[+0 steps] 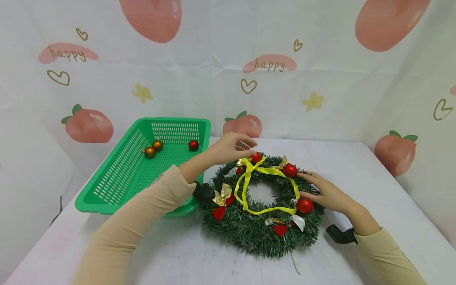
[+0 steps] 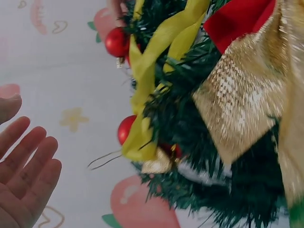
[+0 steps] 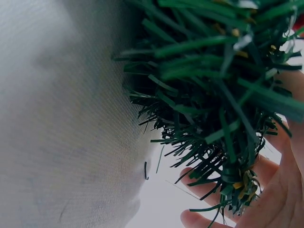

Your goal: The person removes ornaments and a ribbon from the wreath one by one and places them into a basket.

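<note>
A green tinsel wreath [image 1: 263, 237] lies on the table, dressed with red balls, a yellow ribbon [image 1: 246, 186] and red, gold and white bows. Above its far left edge is my left hand [image 1: 231, 148], fingers relaxed, just over a red ball [image 1: 255, 157]. In the left wrist view that hand [image 2: 26, 175] is spread beside the wreath [image 2: 185, 114] and holds nothing. My right hand [image 1: 329, 194] grips the wreath's right side, near two red balls [image 1: 290, 170]. The right wrist view shows its fingers [image 3: 266, 171] bent about the tinsel [image 3: 209, 80], partly hidden by it.
A green plastic basket [image 1: 142, 122] stands left of the wreath, behind my left forearm. Inside lie two orange-gold balls [image 1: 150, 152] and a red ball [image 1: 193, 145]. A printed cloth backdrop [image 1: 213, 79] rises behind the white table [image 1: 342, 158].
</note>
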Demonstrator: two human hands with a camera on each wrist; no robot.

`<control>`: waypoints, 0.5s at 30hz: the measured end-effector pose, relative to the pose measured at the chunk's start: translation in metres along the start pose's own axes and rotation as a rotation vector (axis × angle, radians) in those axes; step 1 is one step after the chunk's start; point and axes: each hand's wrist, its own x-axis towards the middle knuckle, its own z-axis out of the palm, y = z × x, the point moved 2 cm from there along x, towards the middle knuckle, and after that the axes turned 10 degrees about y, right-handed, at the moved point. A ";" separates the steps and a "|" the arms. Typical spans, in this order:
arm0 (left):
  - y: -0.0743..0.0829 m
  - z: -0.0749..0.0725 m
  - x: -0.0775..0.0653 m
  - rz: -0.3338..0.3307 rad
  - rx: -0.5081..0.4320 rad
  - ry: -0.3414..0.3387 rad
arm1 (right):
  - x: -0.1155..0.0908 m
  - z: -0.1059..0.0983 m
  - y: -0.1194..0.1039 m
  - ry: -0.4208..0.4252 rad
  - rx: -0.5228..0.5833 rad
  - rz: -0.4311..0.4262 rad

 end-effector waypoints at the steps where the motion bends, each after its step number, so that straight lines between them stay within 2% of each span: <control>1: 0.000 0.003 0.002 -0.006 0.003 -0.007 | 0.000 0.000 0.000 -0.001 -0.002 0.001; 7: -0.009 0.020 0.015 -0.044 0.035 -0.060 | 0.000 0.001 0.000 -0.001 -0.013 0.002; 15: -0.026 0.027 0.027 -0.124 0.080 -0.089 | 0.000 0.001 0.001 -0.001 -0.011 0.004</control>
